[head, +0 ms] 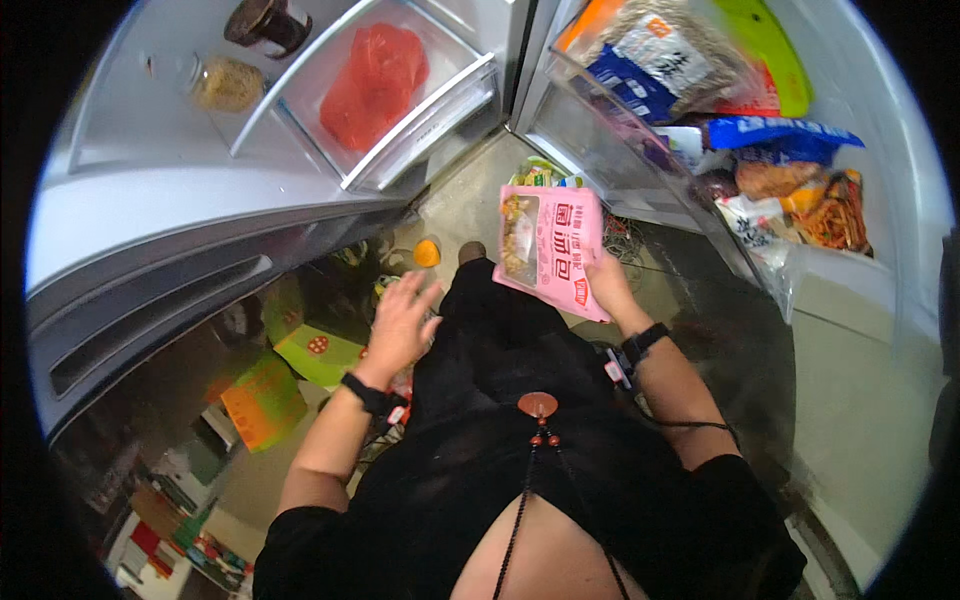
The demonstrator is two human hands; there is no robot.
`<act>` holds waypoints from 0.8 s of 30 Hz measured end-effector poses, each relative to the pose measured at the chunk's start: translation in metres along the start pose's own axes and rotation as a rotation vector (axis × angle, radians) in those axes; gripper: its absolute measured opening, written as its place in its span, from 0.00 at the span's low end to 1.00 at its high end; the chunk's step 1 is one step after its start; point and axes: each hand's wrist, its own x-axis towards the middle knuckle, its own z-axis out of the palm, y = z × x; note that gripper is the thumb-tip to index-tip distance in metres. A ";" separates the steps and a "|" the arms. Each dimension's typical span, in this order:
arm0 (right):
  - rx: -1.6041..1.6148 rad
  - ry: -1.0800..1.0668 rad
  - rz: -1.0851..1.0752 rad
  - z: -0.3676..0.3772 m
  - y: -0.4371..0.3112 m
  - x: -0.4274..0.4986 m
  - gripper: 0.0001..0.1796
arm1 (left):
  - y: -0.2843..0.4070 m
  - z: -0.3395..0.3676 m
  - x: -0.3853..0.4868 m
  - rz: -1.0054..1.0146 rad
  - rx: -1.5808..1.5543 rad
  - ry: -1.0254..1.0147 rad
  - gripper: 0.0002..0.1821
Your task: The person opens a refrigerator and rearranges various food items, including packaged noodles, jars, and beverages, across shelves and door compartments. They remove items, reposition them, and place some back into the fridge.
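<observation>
My right hand point(609, 283) grips the lower right edge of a pink food packet point(566, 247). A clear window on the packet shows mixed dried pieces inside, and its front bears printed writing. My left hand point(405, 322) hovers with fingers apart, holding nothing, to the left of my dark-clothed legs. In front of me stands an open refrigerator. Its pulled-out clear drawer point(420, 124) holds a red plastic bag point(375, 86). At the right, the open door's bin point(637, 150) is filled with several food packets, among them a blue-and-clear bag point(667, 64).
A glass jar point(229, 84) and a dark jar point(268, 28) stand on the fridge shelf. Below lie an orange round object point(427, 253) and a greenish packet point(538, 172) on the floor. Green and orange bags point(264, 401) are at the lower left.
</observation>
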 end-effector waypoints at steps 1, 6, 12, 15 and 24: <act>-0.070 0.026 -0.067 0.008 0.012 0.015 0.21 | -0.014 0.003 -0.012 -0.092 -0.006 0.014 0.38; -0.216 0.106 -0.058 0.053 0.061 0.080 0.24 | -0.071 0.017 -0.074 -0.364 0.049 0.113 0.36; -0.135 -0.049 -0.025 0.092 0.056 0.132 0.25 | -0.086 0.059 -0.134 -0.608 -0.001 0.137 0.34; 0.079 -0.160 -0.006 0.105 0.036 0.137 0.23 | -0.076 0.082 -0.157 -0.690 -0.086 0.126 0.32; 0.259 -0.391 0.121 0.174 -0.004 0.170 0.22 | -0.029 0.160 -0.261 -1.009 -0.231 0.278 0.26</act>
